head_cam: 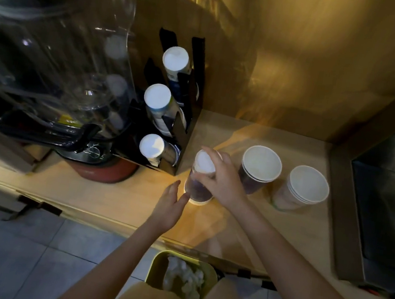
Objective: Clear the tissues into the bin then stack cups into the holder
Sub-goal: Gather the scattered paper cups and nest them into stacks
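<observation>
My right hand (220, 176) grips the inverted stack of white paper cups (200, 178) on the wooden counter (112, 195). Left hand (170, 204), fingers spread, probably brushes its rim. Black slotted cup holder (186, 112) beyond my fingers; yellow bin (158, 266) with crumpled white tissues (183, 276) below my wrists.

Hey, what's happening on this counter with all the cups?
A person is tidying a drinks counter. Their right hand grips an upside-down stack of cups near its top, while the left hand is open beside its base. The black cup holder already has three stacks in it. Two upright cup stacks wait on the counter, and crumpled tissues lie in the yellow bin below.
</observation>
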`<control>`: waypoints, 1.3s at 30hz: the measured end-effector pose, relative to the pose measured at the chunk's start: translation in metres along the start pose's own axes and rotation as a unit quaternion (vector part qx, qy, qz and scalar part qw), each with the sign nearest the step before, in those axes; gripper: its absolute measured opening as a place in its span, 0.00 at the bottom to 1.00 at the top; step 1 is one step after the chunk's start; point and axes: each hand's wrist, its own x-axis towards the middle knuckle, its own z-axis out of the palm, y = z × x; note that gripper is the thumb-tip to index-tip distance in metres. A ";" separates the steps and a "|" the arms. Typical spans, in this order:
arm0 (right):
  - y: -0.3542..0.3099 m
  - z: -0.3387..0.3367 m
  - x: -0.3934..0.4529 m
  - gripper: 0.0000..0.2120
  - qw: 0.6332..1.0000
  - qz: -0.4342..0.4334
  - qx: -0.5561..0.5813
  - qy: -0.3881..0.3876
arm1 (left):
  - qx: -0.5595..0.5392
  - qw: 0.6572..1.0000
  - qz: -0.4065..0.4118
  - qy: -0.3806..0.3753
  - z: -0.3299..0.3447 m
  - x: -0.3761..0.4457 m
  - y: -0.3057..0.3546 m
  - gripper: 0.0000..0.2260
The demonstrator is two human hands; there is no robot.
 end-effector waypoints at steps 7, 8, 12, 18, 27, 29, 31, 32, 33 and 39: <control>0.005 -0.047 -0.014 0.26 0.975 0.027 0.170 0.142 | -0.136 0.987 0.082 -0.002 0.001 -0.010 0.020 0.19; 0.006 -0.057 -0.017 0.25 0.966 0.029 0.199 0.160 | -0.143 0.984 0.102 0.015 0.000 -0.012 0.026 0.19; 0.010 -0.091 -0.026 0.19 0.910 0.052 0.331 0.245 | -0.183 0.963 0.195 0.033 -0.010 -0.019 0.054 0.20; 0.023 -0.113 -0.036 0.12 0.801 0.176 0.501 0.276 | -0.141 0.956 0.250 0.057 -0.025 -0.025 0.081 0.27; 0.031 -0.101 -0.048 0.16 0.787 0.238 0.533 0.200 | -0.338 0.927 0.159 -0.029 -0.029 -0.028 0.088 0.27; 0.033 -0.101 -0.049 0.12 0.808 0.225 0.509 0.195 | -0.370 0.921 0.115 -0.033 -0.027 -0.028 0.085 0.27; 0.034 -0.103 -0.049 0.08 0.817 0.219 0.499 0.190 | -0.392 0.915 0.086 -0.033 -0.025 -0.028 0.083 0.26; 0.034 -0.105 -0.049 0.08 0.819 0.216 0.497 0.189 | -0.399 0.913 0.077 -0.033 -0.024 -0.028 0.083 0.25; 0.034 -0.107 -0.048 0.08 0.820 0.212 0.498 0.186 | -0.404 0.911 0.069 -0.034 -0.024 -0.028 0.084 0.26; 0.036 -0.124 -0.049 0.28 0.847 0.161 0.476 0.170 | -0.473 0.876 -0.024 -0.092 -0.020 -0.023 0.080 0.23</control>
